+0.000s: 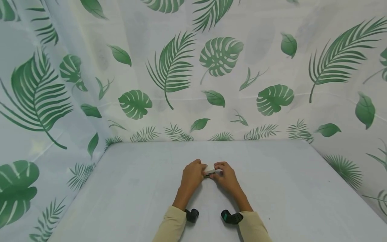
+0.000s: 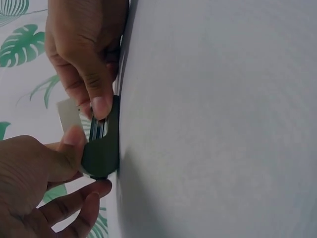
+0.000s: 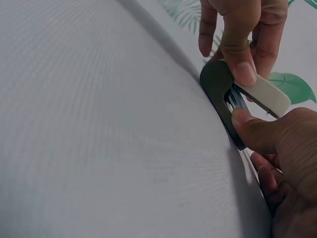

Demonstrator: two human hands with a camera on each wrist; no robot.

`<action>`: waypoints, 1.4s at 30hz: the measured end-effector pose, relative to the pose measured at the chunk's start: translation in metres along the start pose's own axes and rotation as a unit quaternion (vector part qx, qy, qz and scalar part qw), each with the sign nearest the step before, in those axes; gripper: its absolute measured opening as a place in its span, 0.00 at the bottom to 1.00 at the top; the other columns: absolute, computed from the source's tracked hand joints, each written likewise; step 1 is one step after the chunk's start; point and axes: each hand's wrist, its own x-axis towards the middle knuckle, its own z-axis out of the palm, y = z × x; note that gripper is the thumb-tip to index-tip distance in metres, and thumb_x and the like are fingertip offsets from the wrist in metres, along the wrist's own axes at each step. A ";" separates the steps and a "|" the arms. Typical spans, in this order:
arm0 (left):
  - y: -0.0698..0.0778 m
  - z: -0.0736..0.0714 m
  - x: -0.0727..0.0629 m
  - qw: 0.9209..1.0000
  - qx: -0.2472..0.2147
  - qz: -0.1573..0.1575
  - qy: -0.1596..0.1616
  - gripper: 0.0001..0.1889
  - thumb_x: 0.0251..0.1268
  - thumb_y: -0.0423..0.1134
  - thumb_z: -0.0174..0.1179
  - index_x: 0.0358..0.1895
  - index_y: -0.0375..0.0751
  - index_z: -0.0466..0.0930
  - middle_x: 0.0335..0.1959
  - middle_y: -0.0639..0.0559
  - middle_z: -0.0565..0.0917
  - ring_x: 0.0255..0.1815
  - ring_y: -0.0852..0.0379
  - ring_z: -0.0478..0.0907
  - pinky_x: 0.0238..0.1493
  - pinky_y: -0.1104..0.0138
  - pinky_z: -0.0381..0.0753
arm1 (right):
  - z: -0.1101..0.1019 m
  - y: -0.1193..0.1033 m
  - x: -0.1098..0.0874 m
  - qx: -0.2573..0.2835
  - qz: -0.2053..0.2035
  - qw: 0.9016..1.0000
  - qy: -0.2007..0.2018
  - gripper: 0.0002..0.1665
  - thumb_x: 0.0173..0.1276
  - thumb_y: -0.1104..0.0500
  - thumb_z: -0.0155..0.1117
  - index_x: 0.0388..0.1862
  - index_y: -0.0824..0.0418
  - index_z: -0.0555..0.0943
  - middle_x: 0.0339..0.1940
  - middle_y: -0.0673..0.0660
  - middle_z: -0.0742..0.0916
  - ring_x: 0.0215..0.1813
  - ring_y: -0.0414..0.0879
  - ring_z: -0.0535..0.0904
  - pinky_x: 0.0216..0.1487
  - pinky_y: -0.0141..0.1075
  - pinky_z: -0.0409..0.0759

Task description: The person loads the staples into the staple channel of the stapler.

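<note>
Close over the white table, both hands hold a small stapler (image 1: pixel 209 169) with a dark green base (image 3: pixel 216 79) and a white top arm (image 3: pixel 270 95). The white arm is swung up from the base, and the metal staple channel (image 2: pixel 99 130) shows between them. My left hand (image 1: pixel 192 174) grips the rounded hinge end, its thumb on the white arm and fingers under the base. At the other end, my right hand (image 1: pixel 226 176) pinches the stapler, thumb tip on the metal channel. Its fingers behind are partly hidden.
A white cloth-covered table (image 1: pixel 145 188) lies under the hands. Leaf-printed curtains (image 1: pixel 181 77) rise behind it and along both sides. Dark wrist cameras (image 1: pixel 231 217) sit by both sleeve cuffs.
</note>
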 end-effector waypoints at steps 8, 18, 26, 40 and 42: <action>-0.026 0.006 -0.006 0.973 -0.224 -0.045 -0.025 0.14 0.57 0.38 0.69 0.48 0.41 0.86 0.41 0.47 0.89 0.40 0.53 0.86 0.42 0.61 0.82 | 0.001 0.002 0.002 0.003 0.001 1.000 -0.015 0.10 0.56 0.65 0.74 0.35 0.65 0.82 0.54 0.63 0.81 0.59 0.58 0.78 0.56 0.52 0.79; -0.033 0.006 -0.010 0.956 -0.284 -0.063 -0.030 0.13 0.58 0.36 0.69 0.47 0.40 0.86 0.41 0.47 0.89 0.41 0.53 0.86 0.48 0.57 0.81 | -0.004 -0.001 0.002 0.037 0.041 0.998 -0.033 0.18 0.71 0.51 0.62 0.41 0.66 0.84 0.57 0.64 0.80 0.62 0.59 0.76 0.60 0.53 0.77; -0.033 0.005 -0.010 0.952 -0.298 -0.061 -0.033 0.13 0.59 0.36 0.68 0.47 0.39 0.86 0.43 0.46 0.89 0.43 0.51 0.87 0.49 0.56 0.81 | -0.003 -0.005 0.003 0.065 0.060 0.996 -0.013 0.19 0.73 0.52 0.59 0.48 0.68 0.82 0.55 0.64 0.81 0.60 0.57 0.77 0.59 0.52 0.77; -0.031 0.003 -0.012 0.952 -0.296 -0.072 -0.030 0.12 0.59 0.35 0.68 0.46 0.38 0.86 0.41 0.46 0.89 0.41 0.52 0.86 0.47 0.58 0.82 | -0.003 -0.006 0.005 0.079 0.017 0.996 -0.033 0.14 0.74 0.58 0.58 0.54 0.62 0.81 0.55 0.65 0.81 0.57 0.59 0.80 0.55 0.53 0.79; -0.032 0.003 -0.012 0.951 -0.298 -0.072 -0.033 0.12 0.59 0.35 0.68 0.47 0.38 0.86 0.41 0.46 0.89 0.41 0.52 0.86 0.47 0.58 0.82 | -0.003 -0.005 0.005 0.076 0.020 0.996 -0.034 0.15 0.74 0.58 0.58 0.55 0.62 0.80 0.57 0.65 0.80 0.58 0.59 0.80 0.55 0.53 0.79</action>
